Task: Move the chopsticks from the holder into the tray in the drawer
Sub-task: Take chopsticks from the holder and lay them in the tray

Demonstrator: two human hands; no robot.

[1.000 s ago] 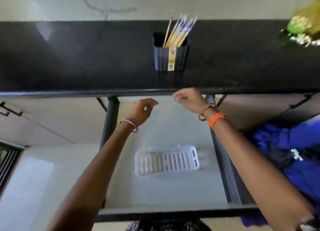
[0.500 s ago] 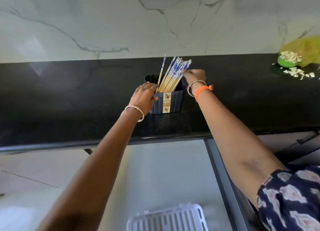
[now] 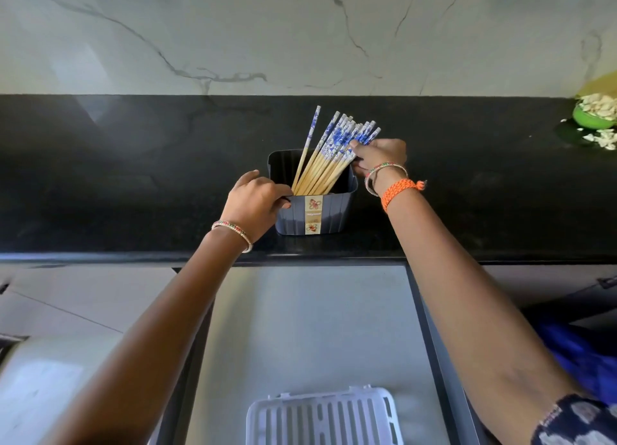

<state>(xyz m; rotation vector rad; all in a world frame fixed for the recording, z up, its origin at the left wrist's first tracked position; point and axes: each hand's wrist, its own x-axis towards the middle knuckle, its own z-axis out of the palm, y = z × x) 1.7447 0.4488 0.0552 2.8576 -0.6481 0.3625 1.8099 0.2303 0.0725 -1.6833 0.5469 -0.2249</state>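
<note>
A dark ribbed holder (image 3: pixel 330 215) stands on the black counter, with a bundle of wooden chopsticks (image 3: pixel 329 159) with blue-and-white tops leaning right in it. My left hand (image 3: pixel 257 204) grips the holder's left rim. My right hand (image 3: pixel 379 155) closes around the upper part of the chopstick bundle at the holder's right side. One chopstick stands apart on the left of the bundle. A white slotted tray (image 3: pixel 320 418) lies in the open drawer (image 3: pixel 307 327) below, cut off by the frame's bottom edge.
The black counter (image 3: pixel 133 177) runs the whole width under a marble wall. A green bowl (image 3: pixel 592 115) with pale scraps sits at the far right. Blue cloth (image 3: pixel 574 354) hangs right of the drawer. A pale rounded object (image 3: pixel 43 378) lies at lower left.
Both hands rose from the drawer front up to the holder. The left hand took the rim and the right hand closed on the chopsticks. The view tilted upward.
</note>
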